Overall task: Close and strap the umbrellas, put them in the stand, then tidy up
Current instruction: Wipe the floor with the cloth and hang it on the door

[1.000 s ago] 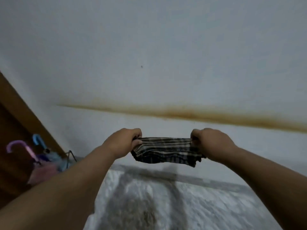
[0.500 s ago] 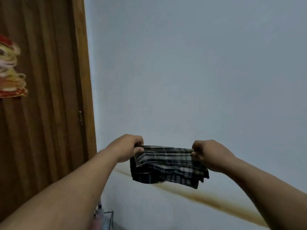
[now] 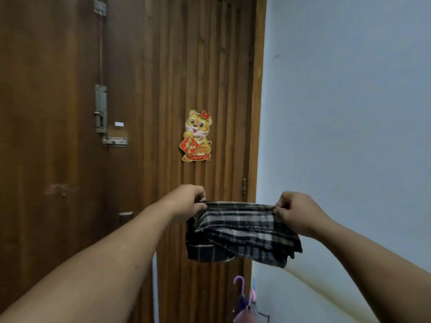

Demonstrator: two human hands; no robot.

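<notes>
Both arms reach out straight in front, w/ the two hands up at the same height. The left hand is at about 7 o'clock from the tiger sticker on the door; its grip is curled, pinching the top left corner of the cloth. The right hand is at 3 o'clock from the left one, grip pinching the top right corner. There is 1 cloth, dark w/ light checks, folded in layers. It is pulled tight btwn the 2 hands, so its long side runs flat from 9 to 3 o'clock, and the rest hangs down. At 6 o'clock from the cloth, low by the wall, are the umbrellas: 2 hook handles show, 1 purple, 1 pink, pointing up. The stand is mostly cut off.
</notes>
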